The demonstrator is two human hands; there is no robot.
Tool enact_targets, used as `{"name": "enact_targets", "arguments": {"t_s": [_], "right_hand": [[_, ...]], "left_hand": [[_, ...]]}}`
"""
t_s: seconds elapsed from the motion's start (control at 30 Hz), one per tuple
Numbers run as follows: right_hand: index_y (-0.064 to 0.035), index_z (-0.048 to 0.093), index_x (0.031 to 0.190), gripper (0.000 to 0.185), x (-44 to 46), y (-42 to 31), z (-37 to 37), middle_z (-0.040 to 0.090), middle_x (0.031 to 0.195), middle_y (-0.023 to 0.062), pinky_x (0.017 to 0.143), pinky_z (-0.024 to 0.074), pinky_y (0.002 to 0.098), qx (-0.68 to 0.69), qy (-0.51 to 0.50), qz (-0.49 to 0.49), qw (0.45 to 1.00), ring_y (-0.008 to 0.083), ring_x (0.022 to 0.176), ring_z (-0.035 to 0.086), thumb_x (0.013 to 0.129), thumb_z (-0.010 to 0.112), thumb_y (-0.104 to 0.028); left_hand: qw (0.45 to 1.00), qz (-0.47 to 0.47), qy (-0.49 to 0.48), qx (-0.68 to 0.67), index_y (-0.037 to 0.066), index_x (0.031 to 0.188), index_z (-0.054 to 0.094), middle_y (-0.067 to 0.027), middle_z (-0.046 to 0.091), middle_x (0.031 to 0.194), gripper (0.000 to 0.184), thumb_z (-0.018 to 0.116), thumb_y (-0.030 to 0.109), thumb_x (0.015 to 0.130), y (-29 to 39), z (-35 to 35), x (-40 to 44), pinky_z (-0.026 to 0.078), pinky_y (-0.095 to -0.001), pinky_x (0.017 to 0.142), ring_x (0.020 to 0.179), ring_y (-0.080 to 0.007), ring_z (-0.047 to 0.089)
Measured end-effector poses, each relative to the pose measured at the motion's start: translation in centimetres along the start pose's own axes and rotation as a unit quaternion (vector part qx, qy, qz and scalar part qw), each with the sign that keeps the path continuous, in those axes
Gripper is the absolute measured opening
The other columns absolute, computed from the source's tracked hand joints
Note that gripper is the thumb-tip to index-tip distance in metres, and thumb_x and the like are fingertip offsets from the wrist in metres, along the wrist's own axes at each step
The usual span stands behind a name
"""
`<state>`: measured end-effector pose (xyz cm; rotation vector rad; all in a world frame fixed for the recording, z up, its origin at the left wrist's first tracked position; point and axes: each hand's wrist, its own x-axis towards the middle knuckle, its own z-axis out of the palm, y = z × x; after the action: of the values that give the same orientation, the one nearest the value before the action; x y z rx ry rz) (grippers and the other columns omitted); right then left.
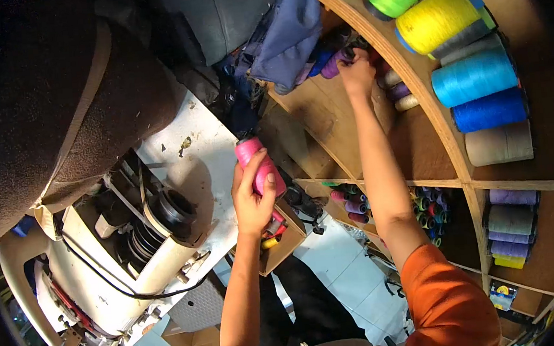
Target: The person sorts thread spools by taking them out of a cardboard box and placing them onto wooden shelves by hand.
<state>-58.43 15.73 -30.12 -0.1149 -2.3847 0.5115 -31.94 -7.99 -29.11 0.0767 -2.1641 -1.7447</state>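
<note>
My left hand (pixel 253 199) is wrapped round a pink thread spool (pixel 260 161), held tilted over the edge of the white sewing table. My right hand (pixel 357 77) reaches into a wooden shelf compartment, its fingers closed on the end of a purple thread spool (pixel 332 66). Part of that spool is hidden by the fingers. Just right of my right hand lie white and purple spools (pixel 401 92). A blue-grey cloth (pixel 289 38) hangs beside the compartment.
A sewing machine (pixel 120 250) stands on the white table (pixel 199 130) at left. The wooden shelf (pixel 405 59) holds large green, yellow and blue thread cones (pixel 474 76) at right, with many small spools (pixel 431 209) below. An open drawer (pixel 281 247) sits under the table.
</note>
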Motion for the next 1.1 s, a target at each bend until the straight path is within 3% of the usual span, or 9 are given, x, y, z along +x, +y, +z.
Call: {"name": "enact_targets", "arguments": {"t_s": [0.17, 0.57, 0.7, 0.73, 0.77, 0.8, 1.0, 1.07, 1.1], "right_hand": [[-0.0048, 0.066, 0.089, 0.037, -2.5, 1.7, 2.1, 0.069, 0.086, 0.0139, 0.078, 0.0508, 0.0384, 0.044, -0.092, 0.098, 0.990, 0.0287, 0.085, 0.067, 0.064, 0.080, -0.029], [-0.0002, 0.062, 0.089, 0.033, -5.8, 2.3, 3.1, 0.066, 0.077, 0.0088, 0.068, 0.0509, 0.0320, 0.144, -0.030, 0.177, 0.973, 0.0209, 0.071, 0.064, 0.065, 0.081, -0.013], [-0.0015, 0.059, 0.096, 0.033, -10.1, -5.7, -8.5, 0.062, 0.089, 0.0044, 0.060, 0.0487, 0.0256, 0.444, -0.392, 0.272, 0.758, 0.0121, 0.071, 0.058, 0.076, 0.074, -0.024], [-0.0012, 0.060, 0.100, 0.037, -11.5, -8.3, -11.7, 0.062, 0.091, 0.0046, 0.063, 0.0492, 0.0259, 0.407, -0.443, 0.301, 0.740, 0.0122, 0.073, 0.058, 0.078, 0.072, -0.028], [-0.0013, 0.059, 0.103, 0.038, -13.7, -8.1, -12.6, 0.063, 0.092, 0.0047, 0.066, 0.0495, 0.0260, 0.413, -0.519, 0.193, 0.723, 0.0123, 0.076, 0.059, 0.079, 0.073, -0.027], [-0.0014, 0.059, 0.106, 0.039, -15.6, -7.8, -13.3, 0.063, 0.094, 0.0049, 0.070, 0.0498, 0.0261, 0.413, -0.586, 0.082, 0.693, 0.0125, 0.079, 0.060, 0.079, 0.073, -0.026], [-0.0030, 0.055, 0.113, 0.042, -16.8, -9.6, -15.1, 0.062, 0.103, 0.0046, 0.081, 0.0483, 0.0293, 0.514, -0.410, 0.243, 0.713, 0.0136, 0.092, 0.060, 0.078, 0.075, -0.016], [-0.0027, 0.057, 0.107, 0.033, -13.1, -8.0, -13.6, 0.061, 0.106, 0.0049, 0.086, 0.0459, 0.0299, 0.451, -0.330, 0.188, 0.808, 0.0133, 0.099, 0.057, 0.080, 0.071, -0.013], [-0.0012, 0.057, 0.106, 0.031, -11.8, -7.5, -12.1, 0.062, 0.104, 0.0049, 0.086, 0.0457, 0.0294, 0.502, -0.254, 0.233, 0.793, 0.0134, 0.096, 0.057, 0.081, 0.071, -0.013]], "left_hand": [[1.000, -0.005, -0.005, 0.002, 0.007, 0.119, 0.057, -0.0150, 0.056, 0.107, 0.037, 0.061, 0.016, 0.084, 0.0, -0.1, -0.1, 0.043, -0.0343, 0.087, 0.098, -0.0286, 0.056], [0.999, 0.017, -0.008, 0.041, 0.009, 0.128, 0.051, -0.0213, 0.053, 0.113, 0.046, 0.061, 0.021, 0.085, -0.3, 0.2, -0.4, 0.044, -0.0378, 0.089, 0.100, -0.0341, 0.055], [0.988, 0.058, -0.027, 0.138, -0.001, 0.142, 0.018, -0.0248, 0.049, 0.122, 0.082, 0.066, 0.026, 0.081, -1.5, 0.6, -1.7, 0.044, -0.0402, 0.090, 0.105, -0.0389, 0.055], [0.982, 0.063, -0.027, 0.174, -0.003, 0.144, 0.008, -0.0240, 0.050, 0.124, 0.092, 0.067, 0.027, 0.080, -1.4, 0.8, -1.9, 0.044, -0.0400, 0.089, 0.104, -0.0385, 0.055], [0.997, -0.005, -0.079, 0.026, -0.006, 0.141, -0.009, -0.0267, 0.047, 0.129, 0.110, 0.072, 0.026, 0.075, -0.3, 0.7, -1.2, 0.046, -0.0411, 0.089, 0.107, -0.0398, 0.056], [0.995, 0.000, -0.090, 0.041, -0.007, 0.141, -0.007, -0.0264, 0.046, 0.129, 0.110, 0.073, 0.026, 0.074, -0.3, 0.7, -1.2, 0.046, -0.0413, 0.089, 0.107, -0.0396, 0.056], [0.990, 0.088, -0.075, 0.078, -0.003, 0.143, 0.004, -0.0248, 0.039, 0.132, 0.116, 0.083, 0.027, 0.064, -0.1, 1.0, -1.0, 0.047, -0.0419, 0.089, 0.101, -0.0372, 0.056], [0.996, 0.064, -0.060, 0.029, -0.001, 0.143, 0.008, -0.0238, 0.036, 0.131, 0.113, 0.084, 0.023, 0.063, -0.3, 1.2, -1.1, 0.048, -0.0419, 0.085, 0.098, -0.0325, 0.056], [0.995, 0.058, -0.069, 0.031, 0.000, 0.144, 0.004, -0.0229, 0.035, 0.131, 0.112, 0.082, 0.017, 0.064, -0.3, 1.1, -1.1, 0.049, -0.0402, 0.082, 0.098, -0.0324, 0.057]]}}
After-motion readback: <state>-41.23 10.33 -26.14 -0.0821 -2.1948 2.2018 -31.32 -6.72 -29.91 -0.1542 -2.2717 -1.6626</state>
